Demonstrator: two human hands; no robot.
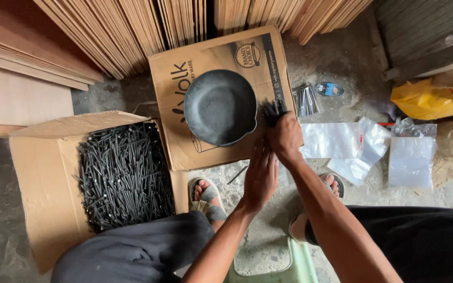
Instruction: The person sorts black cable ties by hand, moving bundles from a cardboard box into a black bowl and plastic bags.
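Black nails [273,111] stand bunched in my right hand [285,137], fingers closed around them, just beside the dark pan [218,106] on flat cardboard [184,68]. My left hand [261,175] rests flat and open below it.

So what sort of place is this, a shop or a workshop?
Probably a hardware or timber storeroom: plywood sheets stacked behind, an open carton of black nails on the concrete floor, and the right hand gripping a bunch of nails.
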